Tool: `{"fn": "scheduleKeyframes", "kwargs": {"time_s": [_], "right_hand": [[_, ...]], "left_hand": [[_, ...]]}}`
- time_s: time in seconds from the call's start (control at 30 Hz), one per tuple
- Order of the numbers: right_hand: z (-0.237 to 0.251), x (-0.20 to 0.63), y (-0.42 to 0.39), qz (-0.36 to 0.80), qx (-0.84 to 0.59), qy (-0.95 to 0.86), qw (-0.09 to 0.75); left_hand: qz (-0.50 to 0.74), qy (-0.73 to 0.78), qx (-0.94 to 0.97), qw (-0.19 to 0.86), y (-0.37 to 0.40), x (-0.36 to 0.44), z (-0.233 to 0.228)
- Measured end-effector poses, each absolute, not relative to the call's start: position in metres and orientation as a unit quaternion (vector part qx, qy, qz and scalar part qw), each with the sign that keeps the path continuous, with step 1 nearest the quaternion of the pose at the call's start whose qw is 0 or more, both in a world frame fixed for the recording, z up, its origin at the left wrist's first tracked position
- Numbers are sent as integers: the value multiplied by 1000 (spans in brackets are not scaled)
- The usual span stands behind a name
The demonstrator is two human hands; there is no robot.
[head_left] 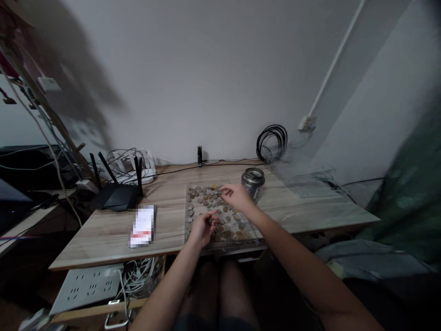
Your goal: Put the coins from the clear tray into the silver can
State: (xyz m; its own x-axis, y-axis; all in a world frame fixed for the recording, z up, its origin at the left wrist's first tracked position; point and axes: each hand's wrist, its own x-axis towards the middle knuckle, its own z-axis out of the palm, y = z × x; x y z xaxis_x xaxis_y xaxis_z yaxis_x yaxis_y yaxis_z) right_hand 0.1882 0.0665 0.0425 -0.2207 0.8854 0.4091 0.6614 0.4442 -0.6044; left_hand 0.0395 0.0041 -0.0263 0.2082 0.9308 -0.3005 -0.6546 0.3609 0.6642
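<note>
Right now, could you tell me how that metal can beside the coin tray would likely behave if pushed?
The metal can stands upright with an open top, so it would probably slide, then tip. Being round, it would likely roll once on its side.

Both hands are working over a clear tray [193, 188] of mixed coins [206, 198] lying on the desk [165, 202]. The left hand [202, 228] is pinching a coin over the tray's near part. The right hand [236, 196] is reaching to coins farther in, fingers bent. A metal can [252, 183] is standing just beyond the right hand. A router [115, 193] is sitting well left of the left hand.
</note>
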Motion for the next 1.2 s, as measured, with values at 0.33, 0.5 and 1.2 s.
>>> {"fn": "scheduleKeyframes", "kwargs": {"time_s": [0.33,0.5,1.2], "right_hand": [[82,272,137,-110,-719,-638,252],[77,274,134,-122,-740,-615,243],[58,201,69,82,-510,-800,306]], "left_hand": [[541,353,207,735,3,41,-25],[543,354,207,733,2,41,-22],[528,305,176,773,3,38,-25]]}}
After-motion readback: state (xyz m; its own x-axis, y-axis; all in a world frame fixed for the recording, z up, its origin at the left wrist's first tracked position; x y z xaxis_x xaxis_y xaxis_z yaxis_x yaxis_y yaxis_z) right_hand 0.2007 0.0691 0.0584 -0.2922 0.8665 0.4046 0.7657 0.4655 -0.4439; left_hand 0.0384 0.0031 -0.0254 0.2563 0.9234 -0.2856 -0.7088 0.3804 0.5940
